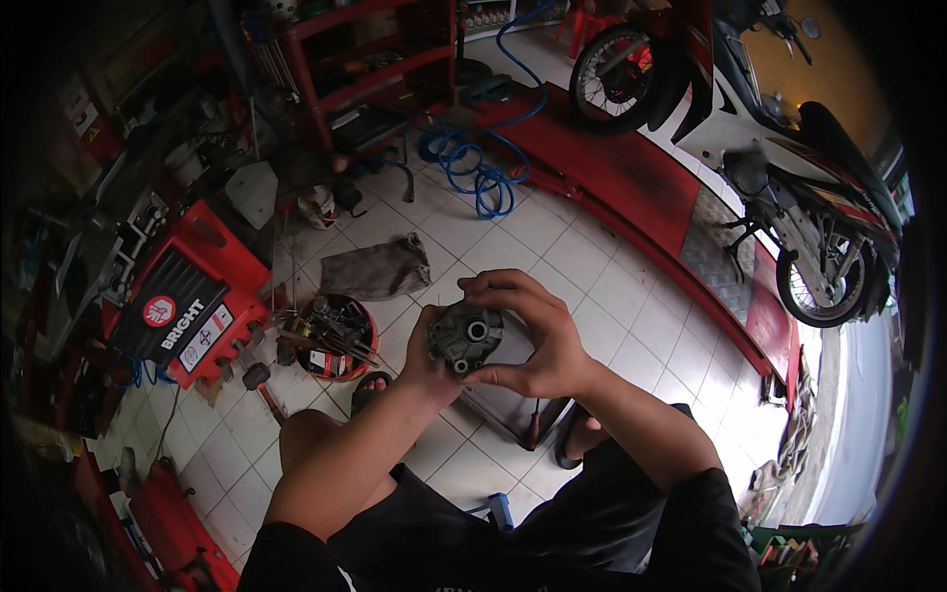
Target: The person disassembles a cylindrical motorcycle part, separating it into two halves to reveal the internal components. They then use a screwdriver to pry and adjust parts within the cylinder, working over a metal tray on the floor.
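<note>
Holding metal casing [460, 338] aloft beyond near edge of tray [504, 413], clamped in left hand [430, 367], pinched by right hand [552, 343]. Might slip if tilted, given fingertip-only hold; could hit screwdriver [534, 431] at near corner.

A white motorcycle [715, 138] stood along the outer long edge of a red platform [631, 187]. A blue hose [490, 209] lay coiled on the tiled floor [612, 306] near the platform's far-left end. Red shelving [385, 69] rose behind a grey cloth [375, 269], left of which stood a red machine [212, 286].
</note>
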